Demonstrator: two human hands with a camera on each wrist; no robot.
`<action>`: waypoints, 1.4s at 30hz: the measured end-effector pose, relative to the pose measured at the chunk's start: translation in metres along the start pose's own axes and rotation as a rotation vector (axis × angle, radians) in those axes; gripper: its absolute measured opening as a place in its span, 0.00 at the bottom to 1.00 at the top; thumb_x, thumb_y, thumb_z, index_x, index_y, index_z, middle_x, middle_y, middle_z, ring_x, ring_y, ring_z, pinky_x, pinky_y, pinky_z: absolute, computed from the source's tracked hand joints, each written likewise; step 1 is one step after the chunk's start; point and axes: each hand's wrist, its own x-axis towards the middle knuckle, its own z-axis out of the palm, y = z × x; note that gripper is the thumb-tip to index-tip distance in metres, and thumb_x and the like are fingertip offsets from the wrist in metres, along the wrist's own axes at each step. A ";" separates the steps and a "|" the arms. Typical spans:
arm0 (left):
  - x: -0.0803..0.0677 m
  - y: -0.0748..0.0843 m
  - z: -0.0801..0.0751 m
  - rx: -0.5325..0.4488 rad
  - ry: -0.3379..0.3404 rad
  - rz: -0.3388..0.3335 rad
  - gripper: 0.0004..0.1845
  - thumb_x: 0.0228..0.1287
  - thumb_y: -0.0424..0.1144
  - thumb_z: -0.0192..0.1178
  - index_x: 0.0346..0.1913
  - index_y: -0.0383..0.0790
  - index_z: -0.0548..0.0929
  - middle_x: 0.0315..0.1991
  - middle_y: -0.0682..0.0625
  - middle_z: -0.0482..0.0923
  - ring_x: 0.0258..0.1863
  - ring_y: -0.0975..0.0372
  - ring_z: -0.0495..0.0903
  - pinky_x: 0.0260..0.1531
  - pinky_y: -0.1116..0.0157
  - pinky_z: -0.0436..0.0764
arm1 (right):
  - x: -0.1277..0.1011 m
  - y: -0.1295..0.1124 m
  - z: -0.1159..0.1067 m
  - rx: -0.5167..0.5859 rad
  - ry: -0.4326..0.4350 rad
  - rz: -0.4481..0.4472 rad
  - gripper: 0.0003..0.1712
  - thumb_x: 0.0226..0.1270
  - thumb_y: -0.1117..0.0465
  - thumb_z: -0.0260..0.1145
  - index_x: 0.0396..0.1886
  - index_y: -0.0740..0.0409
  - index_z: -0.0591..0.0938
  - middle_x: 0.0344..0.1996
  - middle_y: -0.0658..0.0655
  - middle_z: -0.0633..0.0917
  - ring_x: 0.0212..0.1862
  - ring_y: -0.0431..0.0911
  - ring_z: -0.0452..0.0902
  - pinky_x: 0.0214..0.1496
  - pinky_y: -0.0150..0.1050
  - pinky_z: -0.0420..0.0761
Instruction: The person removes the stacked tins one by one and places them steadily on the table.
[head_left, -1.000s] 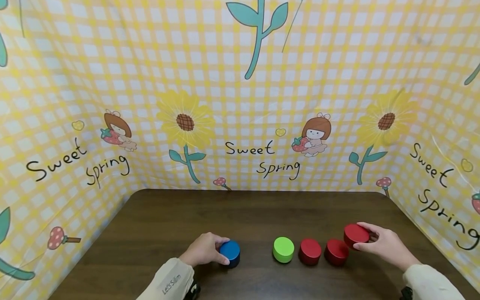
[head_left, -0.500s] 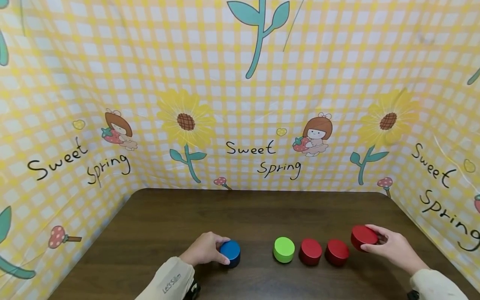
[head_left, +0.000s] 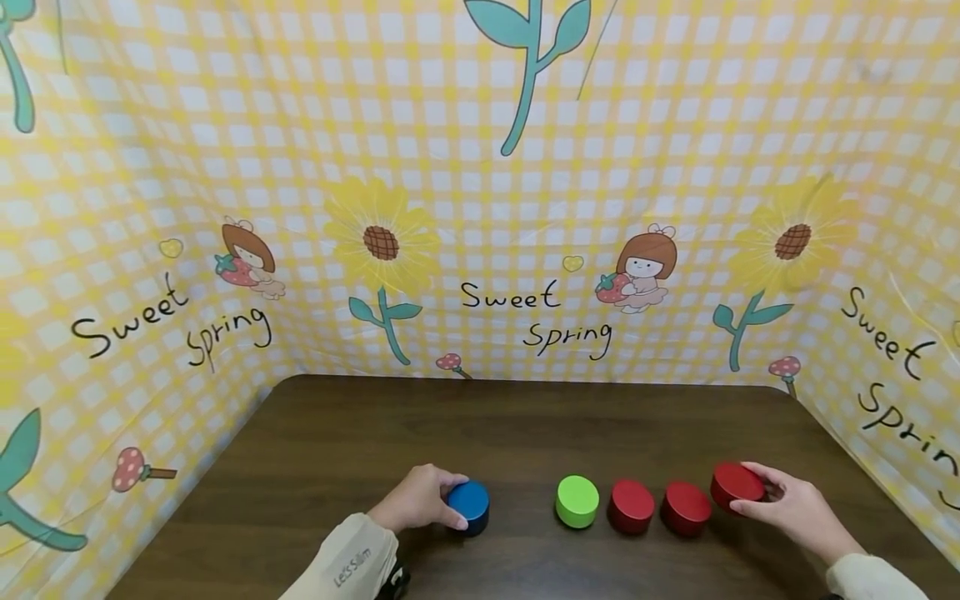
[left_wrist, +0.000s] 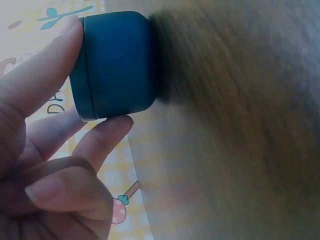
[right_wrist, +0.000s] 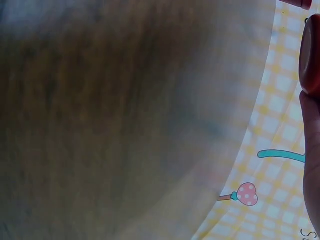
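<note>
My left hand grips a blue round tin that stands on the dark wooden table; in the left wrist view thumb and fingers clasp the blue tin from both sides. My right hand holds a red round tin at the right end of a row, tilted and close to the tabletop. In the right wrist view only the red tin's edge and a finger show. Left of it stand two more red tins and a green tin.
A yellow checked cloth with sunflowers and "Sweet Spring" lettering walls the table at the back and both sides. The far half of the table lies bare. A gap separates the blue tin from the green one.
My right hand has carried the red tin a little rightward and down, away from the neighbouring red tin. The left hand stays on the blue tin.
</note>
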 end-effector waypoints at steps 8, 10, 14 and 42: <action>0.001 0.002 0.000 0.003 0.001 -0.006 0.31 0.46 0.37 0.76 0.55 0.30 0.80 0.46 0.37 0.82 0.46 0.50 0.81 0.47 0.50 0.79 | -0.002 0.003 0.004 0.083 0.014 0.044 0.42 0.57 0.56 0.73 0.63 0.78 0.67 0.47 0.71 0.82 0.36 0.25 0.74 0.36 0.30 0.77; 0.001 0.003 -0.001 0.006 0.003 -0.004 0.31 0.46 0.37 0.76 0.55 0.30 0.80 0.46 0.37 0.82 0.46 0.50 0.81 0.46 0.50 0.79 | -0.002 0.004 0.005 0.103 0.019 0.052 0.42 0.57 0.56 0.73 0.63 0.77 0.67 0.48 0.72 0.81 0.36 0.24 0.73 0.36 0.29 0.77; 0.001 0.004 -0.002 0.007 0.002 -0.002 0.31 0.46 0.36 0.76 0.55 0.29 0.80 0.45 0.37 0.83 0.46 0.50 0.82 0.46 0.50 0.79 | -0.002 0.005 0.007 0.124 0.012 0.052 0.41 0.57 0.57 0.73 0.63 0.78 0.67 0.49 0.72 0.80 0.38 0.23 0.73 0.37 0.29 0.77; 0.000 0.005 -0.002 0.009 -0.024 -0.001 0.30 0.46 0.35 0.76 0.55 0.28 0.80 0.47 0.36 0.82 0.47 0.48 0.81 0.46 0.50 0.79 | 0.014 0.023 -0.015 0.245 -0.354 -0.118 0.40 0.61 0.67 0.67 0.59 0.91 0.55 0.46 0.72 0.80 0.39 0.28 0.74 0.38 0.32 0.78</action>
